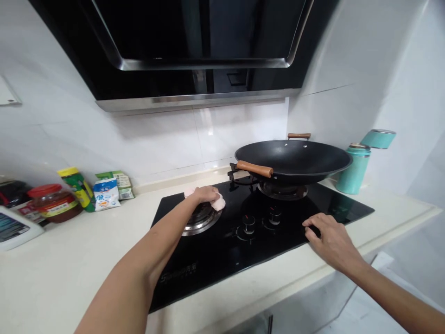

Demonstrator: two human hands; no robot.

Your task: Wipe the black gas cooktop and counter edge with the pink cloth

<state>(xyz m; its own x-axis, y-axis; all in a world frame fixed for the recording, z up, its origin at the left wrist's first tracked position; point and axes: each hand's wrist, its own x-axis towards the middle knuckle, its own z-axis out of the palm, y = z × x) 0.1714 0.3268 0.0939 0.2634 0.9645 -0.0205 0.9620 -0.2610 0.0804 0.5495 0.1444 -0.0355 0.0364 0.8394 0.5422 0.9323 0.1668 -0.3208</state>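
In the head view, we look down at a black hob (215,260) set in a pale counter (86,269). Our left hand (207,194) is closed over a pale pink cloth (219,202), pressed down at the back of the left burner (205,226); the cloth bulges out on both sides of the fingers. Our right hand (328,236) is loosely curled, a gap between thumb and fingers, and we see nothing in it. It is over the hob's front edge, towards the right; we cannot tell whether it touches the glass.

Two knobs (249,224) stand between the burners, near the front. Behind them, a black wok (295,160) sits over the right burner (283,192), one wooden handle (255,169) pointing towards us. Just beside the wok, on the right, we have a teal flask (354,171), its lid (378,138) tipped open.

At the counter's left we find a white bottle (17,229), a red-lidded jar (55,204), a yellow-capped bottle (78,190) leaning, and two packets (106,194) by the wall. A dark hood (194,83) hangs above.
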